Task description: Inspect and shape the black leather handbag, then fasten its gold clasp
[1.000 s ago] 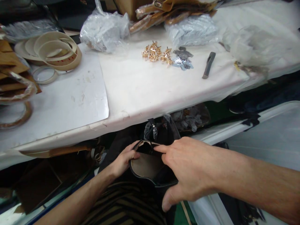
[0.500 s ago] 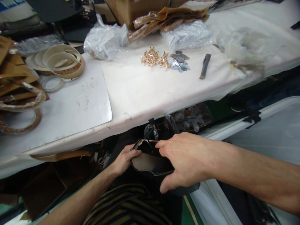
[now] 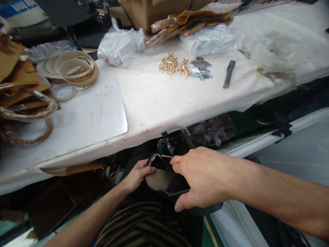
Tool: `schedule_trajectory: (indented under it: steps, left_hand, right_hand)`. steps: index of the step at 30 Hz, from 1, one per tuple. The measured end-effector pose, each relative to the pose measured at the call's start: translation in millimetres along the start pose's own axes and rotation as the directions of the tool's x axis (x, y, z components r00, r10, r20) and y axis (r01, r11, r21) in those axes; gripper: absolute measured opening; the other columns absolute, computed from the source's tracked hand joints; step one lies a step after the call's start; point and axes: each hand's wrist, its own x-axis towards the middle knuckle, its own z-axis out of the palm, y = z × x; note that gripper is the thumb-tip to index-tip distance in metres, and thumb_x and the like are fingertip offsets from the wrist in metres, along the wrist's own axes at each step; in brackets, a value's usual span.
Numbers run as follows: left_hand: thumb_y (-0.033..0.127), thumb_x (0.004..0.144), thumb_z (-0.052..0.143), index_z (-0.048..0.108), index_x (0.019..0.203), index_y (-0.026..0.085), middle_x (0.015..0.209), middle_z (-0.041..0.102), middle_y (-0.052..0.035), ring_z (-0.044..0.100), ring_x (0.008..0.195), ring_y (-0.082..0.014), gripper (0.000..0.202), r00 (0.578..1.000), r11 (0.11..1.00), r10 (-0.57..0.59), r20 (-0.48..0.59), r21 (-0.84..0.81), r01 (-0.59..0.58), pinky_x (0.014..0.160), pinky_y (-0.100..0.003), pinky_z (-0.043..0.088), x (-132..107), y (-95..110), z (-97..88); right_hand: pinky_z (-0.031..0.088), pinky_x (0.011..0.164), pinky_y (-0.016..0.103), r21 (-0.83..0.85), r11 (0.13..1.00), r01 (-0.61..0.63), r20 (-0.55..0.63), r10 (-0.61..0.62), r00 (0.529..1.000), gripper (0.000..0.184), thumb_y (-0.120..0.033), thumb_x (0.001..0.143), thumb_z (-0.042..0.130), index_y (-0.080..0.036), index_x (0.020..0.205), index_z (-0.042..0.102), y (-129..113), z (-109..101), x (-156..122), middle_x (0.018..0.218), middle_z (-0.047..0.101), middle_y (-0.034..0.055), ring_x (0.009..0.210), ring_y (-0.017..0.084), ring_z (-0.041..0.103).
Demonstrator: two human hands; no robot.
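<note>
A black bag (image 3: 164, 180) with a beige lining rests at my lap, its mouth spread and facing up. My left hand (image 3: 137, 175) pinches the bag's left rim, thumb on the inside edge. Across the right part of the opening lies my right hand (image 3: 203, 178); its fingers grip the far rim and the thumb is apart at the near side. Part of the bag's right side is hidden under that hand. On the table beyond are a pile of gold-coloured metal studs (image 3: 172, 64), some flat silver metal pieces (image 3: 202, 68) and a dark grey tool (image 3: 229, 74).
The white-covered table (image 3: 159, 106) has its front edge just beyond the bag. Tape rolls (image 3: 89, 77) and brown wrapped handles (image 3: 28, 137) lie at left. Plastic-wrapped bundles (image 3: 122, 44) and brown leather pieces (image 3: 192, 20) are at the back. A white bin (image 3: 303, 151) stands at right.
The view has shifted slightly, so the table things appear a little further right. Both hands keep their hold on the bag, with hardly any movement.
</note>
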Motion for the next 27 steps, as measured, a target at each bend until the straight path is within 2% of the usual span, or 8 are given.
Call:
schedule_trajectory:
  steps: [3,7,10,12,16,22,24,27]
  left_hand:
    - [0.048,0.087,0.072,0.07,0.1,0.015,0.088,0.068,-0.0032,0.06,0.082,-0.0191,0.036,0.995,0.988,0.093,0.032,0.117,-0.096,0.078,-0.03,0.046,-12.3,5.1,8.1]
    - [0.054,0.095,0.064,0.062,0.131,0.021,0.126,0.067,-0.0083,0.057,0.122,-0.0282,0.049,0.96,0.97,0.205,0.189,0.094,-0.226,0.11,-0.042,0.042,-24.9,6.7,37.6]
    - [0.047,0.089,0.076,0.055,0.137,0.022,0.126,0.066,-0.0098,0.06,0.119,-0.0278,0.057,0.938,0.969,0.217,0.271,0.056,-0.241,0.106,-0.043,0.047,-18.9,-2.9,69.3]
    - [0.039,0.091,0.075,0.055,0.134,0.022,0.116,0.067,-0.0079,0.063,0.109,-0.0245,0.051,0.935,0.961,0.225,0.274,0.094,-0.259,0.099,-0.039,0.051,-10.3,-10.6,90.0]
    - [0.029,0.098,0.063,0.056,0.136,0.026,0.11,0.065,-0.0045,0.063,0.102,-0.021,0.039,0.912,0.911,0.254,0.323,0.238,-0.337,0.097,-0.037,0.051,0.2,-15.6,117.5]
    - [0.018,0.102,0.048,0.049,0.152,0.036,0.147,0.055,-0.0067,0.051,0.137,-0.0254,0.054,0.751,0.807,0.314,0.581,0.253,-0.533,0.12,-0.039,0.039,-12.9,-8.8,130.9]
    - [0.018,0.103,0.043,0.047,0.154,0.037,0.145,0.055,-0.0081,0.055,0.133,-0.0254,0.054,0.728,0.795,0.295,0.619,0.264,-0.547,0.115,-0.038,0.044,-18.1,-12.7,134.6]
    - [0.018,0.103,0.04,0.043,0.156,0.039,0.128,0.059,-0.0082,0.064,0.107,-0.021,0.057,0.716,0.739,0.256,0.649,0.346,-0.578,0.094,-0.033,0.055,-22.1,-22.8,137.9]
  right_hand:
    - [0.057,0.069,0.043,0.046,0.999,0.02,-0.006,-0.019,1.0,0.063,-0.074,0.071,0.074,-0.016,0.096,0.077,1.7,5.5,-15.2,0.098,0.077,0.0115,0.079,0.035,0.075]
    - [0.058,0.082,0.043,0.171,0.985,-0.03,0.007,0.029,1.0,0.036,-0.043,0.069,0.075,-0.02,0.097,0.076,9.7,23.9,-57.4,0.113,0.075,0.0112,0.095,0.034,0.074]
    - [0.053,0.103,0.048,0.255,0.956,-0.144,0.043,0.137,0.99,0.056,-0.019,0.06,0.065,-0.024,0.115,0.074,14.6,39.4,-93.2,0.139,0.067,0.0103,0.121,0.036,0.066]
    - [0.05,0.111,0.051,0.282,0.927,-0.248,0.12,0.222,0.968,0.069,-0.012,0.055,0.06,-0.025,0.122,0.072,13.9,46.8,-112.2,0.141,0.066,0.0101,0.127,0.036,0.063]
    - [0.046,0.118,0.05,0.35,0.866,-0.356,0.193,0.306,0.932,0.065,-0.018,0.067,0.064,-0.026,0.132,0.068,6.4,60.1,-136.1,0.142,0.065,0.0117,0.133,0.035,0.061]
    - [0.038,0.123,0.054,0.562,0.697,-0.444,0.171,0.428,0.888,0.09,-0.052,0.072,0.081,-0.021,0.152,0.051,6.4,106.3,-174.4,0.158,0.05,0.0175,0.145,0.043,0.047]
    - [0.038,0.121,0.056,0.654,0.61,-0.447,0.125,0.496,0.859,0.093,-0.059,0.076,0.078,-0.019,0.154,0.048,7.8,125.9,-186.7,0.157,0.05,0.0191,0.144,0.044,0.048]
    - [0.038,0.122,0.056,0.766,0.478,-0.429,0.085,0.587,0.805,0.079,-0.063,0.089,0.064,-0.02,0.154,0.049,6.9,150.8,-195.2,0.154,0.054,0.0172,0.142,0.04,0.05]
